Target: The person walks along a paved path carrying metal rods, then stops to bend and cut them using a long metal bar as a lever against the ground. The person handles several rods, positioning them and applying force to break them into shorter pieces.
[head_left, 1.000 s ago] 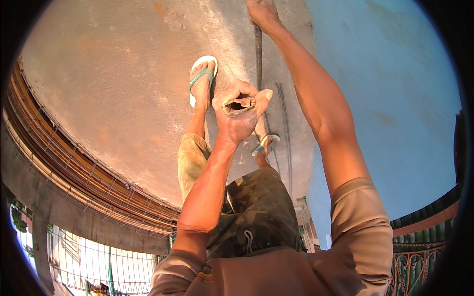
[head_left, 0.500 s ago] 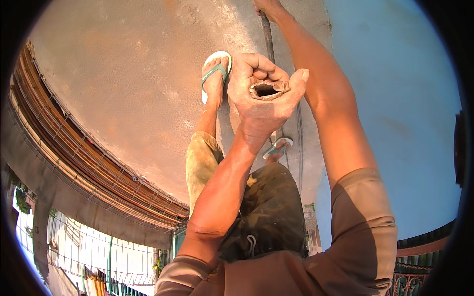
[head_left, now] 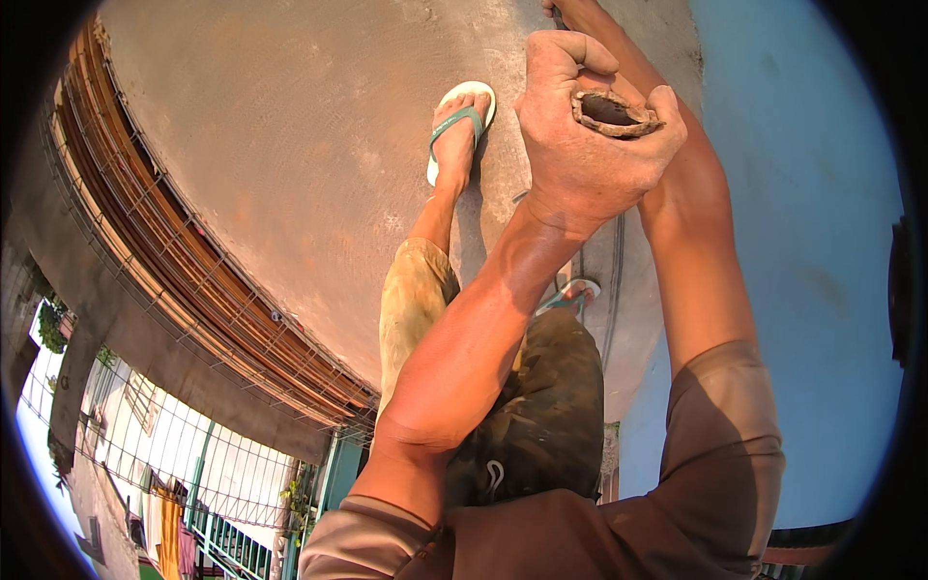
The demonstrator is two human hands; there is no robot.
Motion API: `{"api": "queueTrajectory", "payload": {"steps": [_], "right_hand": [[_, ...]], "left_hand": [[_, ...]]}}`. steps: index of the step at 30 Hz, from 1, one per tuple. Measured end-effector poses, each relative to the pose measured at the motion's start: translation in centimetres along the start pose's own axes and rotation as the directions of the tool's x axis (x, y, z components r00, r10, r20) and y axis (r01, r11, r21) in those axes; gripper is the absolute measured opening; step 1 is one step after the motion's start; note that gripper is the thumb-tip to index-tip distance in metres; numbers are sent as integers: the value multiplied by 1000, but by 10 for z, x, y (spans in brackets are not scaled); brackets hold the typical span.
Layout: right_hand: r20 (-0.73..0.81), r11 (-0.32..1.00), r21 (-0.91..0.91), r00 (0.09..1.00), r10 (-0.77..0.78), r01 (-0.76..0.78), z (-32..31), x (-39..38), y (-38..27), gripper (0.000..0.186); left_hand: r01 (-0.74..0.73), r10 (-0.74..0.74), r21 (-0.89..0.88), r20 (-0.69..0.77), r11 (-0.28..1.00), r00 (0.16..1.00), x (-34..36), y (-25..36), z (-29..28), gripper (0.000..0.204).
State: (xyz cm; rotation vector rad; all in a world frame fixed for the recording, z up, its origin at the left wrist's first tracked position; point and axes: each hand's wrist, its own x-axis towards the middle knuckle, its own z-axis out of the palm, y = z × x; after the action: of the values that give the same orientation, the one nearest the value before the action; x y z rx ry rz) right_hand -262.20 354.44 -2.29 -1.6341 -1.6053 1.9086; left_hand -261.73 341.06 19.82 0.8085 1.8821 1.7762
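My left hand (head_left: 570, 174) is raised in front of me, its fingers closed around a hollow pole (head_left: 615, 129). The pole's open end points up toward me, its rim ragged and brownish, dark inside. At the upper edge my right hand (head_left: 582, 14) is partly cut off by the picture's rim. It is closed on a dark stretch of rod (head_left: 558, 17), which looks like part of the same pole, farther along. My left hand and forearm hide most of the length between. The pole's far end is not visible.
Beneath me is a rough concrete floor (head_left: 319, 126), with my sandalled feet (head_left: 457, 135) on it. A blue wall (head_left: 802, 232) rises close on the right. Along the left run long rusty bars (head_left: 184, 237) behind wire mesh. Thin dark lines (head_left: 615, 280) lie beside my right foot.
Both hands have shifted up and to the right in the picture, still closed on the pole. The wall, bars and feet have also shifted as the view turned.
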Motion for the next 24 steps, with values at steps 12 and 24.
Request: {"api": "queueTrajectory", "payload": {"steps": [12, 24], "right_hand": [[-72, 933, 225, 959, -272, 282, -7, -69, -33, 48], [-129, 618, 493, 753, -645, 613, -115, -317, 14, 44]], "left_hand": [[116, -129, -120, -109, 986, 986, -13, 22, -10, 25], [-17, 17, -8, 11, 1000, 1000, -7, 17, 24, 21]]}}
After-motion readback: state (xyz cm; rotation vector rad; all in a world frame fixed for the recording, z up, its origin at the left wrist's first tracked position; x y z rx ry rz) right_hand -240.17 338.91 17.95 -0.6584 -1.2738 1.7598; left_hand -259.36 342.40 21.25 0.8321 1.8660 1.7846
